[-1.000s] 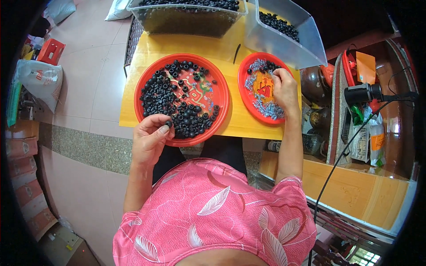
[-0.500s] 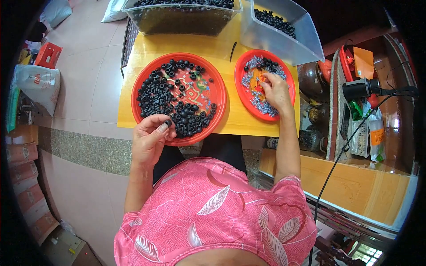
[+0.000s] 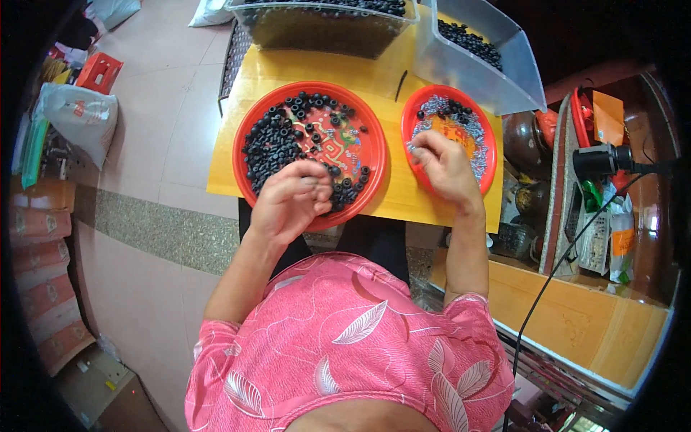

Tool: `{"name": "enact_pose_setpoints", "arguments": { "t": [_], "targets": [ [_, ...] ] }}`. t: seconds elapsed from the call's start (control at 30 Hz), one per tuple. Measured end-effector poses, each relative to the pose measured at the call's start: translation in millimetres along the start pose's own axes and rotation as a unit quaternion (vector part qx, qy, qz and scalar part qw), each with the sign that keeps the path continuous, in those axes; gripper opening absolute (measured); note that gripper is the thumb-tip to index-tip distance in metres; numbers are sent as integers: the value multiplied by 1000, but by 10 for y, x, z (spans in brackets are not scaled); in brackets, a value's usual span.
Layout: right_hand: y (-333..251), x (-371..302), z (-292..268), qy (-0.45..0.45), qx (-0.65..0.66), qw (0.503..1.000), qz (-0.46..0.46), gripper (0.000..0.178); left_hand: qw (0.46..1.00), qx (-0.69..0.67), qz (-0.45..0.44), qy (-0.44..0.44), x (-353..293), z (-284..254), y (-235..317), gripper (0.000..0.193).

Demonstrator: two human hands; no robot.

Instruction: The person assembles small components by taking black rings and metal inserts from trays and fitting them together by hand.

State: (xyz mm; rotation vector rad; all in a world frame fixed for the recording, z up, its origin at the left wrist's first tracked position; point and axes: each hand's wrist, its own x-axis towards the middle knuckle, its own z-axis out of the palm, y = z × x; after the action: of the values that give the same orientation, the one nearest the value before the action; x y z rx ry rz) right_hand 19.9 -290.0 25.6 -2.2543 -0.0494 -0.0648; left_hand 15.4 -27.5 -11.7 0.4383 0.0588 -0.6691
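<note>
A large red round tray (image 3: 377,155) holds many small black round parts with open centres (image 3: 272,138). Over its near edge my left hand (image 3: 294,201) is closed, fingers curled inward; whatever sits between the fingertips is hidden. To the right, a smaller red tray (image 3: 491,153) carries a ring of tiny silvery pieces (image 3: 475,131) and a few black parts (image 3: 455,109) at its far side. My right hand (image 3: 448,171) is above this tray's near left part, thumb and finger pinched on a small silvery piece (image 3: 412,147).
Two clear plastic bins (image 3: 324,32) (image 3: 497,68) of black parts stand at the yellow table's (image 3: 229,169) far side. A thin black strip (image 3: 401,85) lies between the trays. Right of the table are a shelf with jars (image 3: 524,140) and a black device on a cabled arm (image 3: 603,160).
My left hand has turned and moved right; the black part seen in its fingers before is now hidden. My right hand has drawn back from the silvery pieces, pinching one. The view has shifted slightly.
</note>
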Motion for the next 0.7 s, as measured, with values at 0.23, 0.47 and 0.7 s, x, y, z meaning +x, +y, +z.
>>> {"name": "enact_pose_setpoints", "arguments": {
  "t": [0.23,0.47,0.7],
  "targets": [
    [-407,32,377,-112,70,982,-135,7,959,278,41,41,309,241,-56,16],
    [-369,59,485,-131,197,971,-43,7,947,309,80,35,320,183,-42,15],
    [-210,91,591,-177,390,899,93,15,941,327,90,17,368,234,-9,14]
  ]
}}
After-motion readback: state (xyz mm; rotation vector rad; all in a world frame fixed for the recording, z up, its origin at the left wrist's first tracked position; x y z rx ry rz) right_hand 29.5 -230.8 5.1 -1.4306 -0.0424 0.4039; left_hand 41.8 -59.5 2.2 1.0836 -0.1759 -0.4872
